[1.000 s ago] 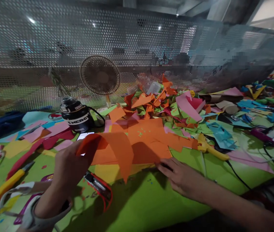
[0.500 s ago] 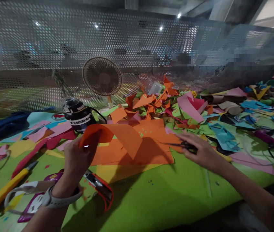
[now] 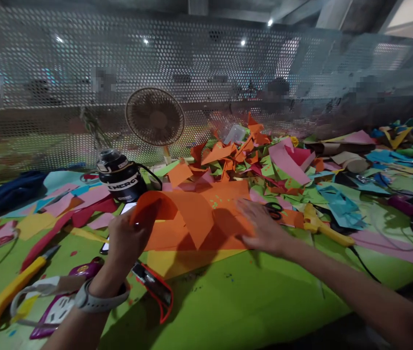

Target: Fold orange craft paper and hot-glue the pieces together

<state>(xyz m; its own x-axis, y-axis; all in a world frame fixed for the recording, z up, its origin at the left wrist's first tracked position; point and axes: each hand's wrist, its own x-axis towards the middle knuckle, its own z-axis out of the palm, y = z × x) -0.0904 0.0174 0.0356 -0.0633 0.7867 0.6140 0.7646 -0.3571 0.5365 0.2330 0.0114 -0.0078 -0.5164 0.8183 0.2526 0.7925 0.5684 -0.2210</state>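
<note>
My left hand [image 3: 128, 238] is closed on the near-left end of a curled orange sheet of paper [image 3: 195, 214], which arches up and over to a pointed corner. Below it lie flat orange sheets [image 3: 232, 194] on top of a yellow sheet [image 3: 177, 262]. With fingers stretched out, my right hand [image 3: 265, 226] is over the right side of the flat orange paper and holds nothing. Just beyond that hand, scissors with black handles [image 3: 274, 210] lie on the table, their blades hidden. A red-edged box cutter [image 3: 154, 287] lies close to my left wrist.
A dark bottle [image 3: 122, 177] and a round fan [image 3: 155, 116] stand at the back left. Behind the table runs a perforated metal screen [image 3: 210, 63]. Paper scraps [image 3: 228, 153] are heaped at the back. Yellow-handled tools, including a hot glue gun [image 3: 323, 228], and a power strip [image 3: 53, 311] lie around.
My right hand has let go of the scissors, leaving them on the right, and moved left over the orange paper. My left hand, still gripping the curled sheet, has shifted slightly right.
</note>
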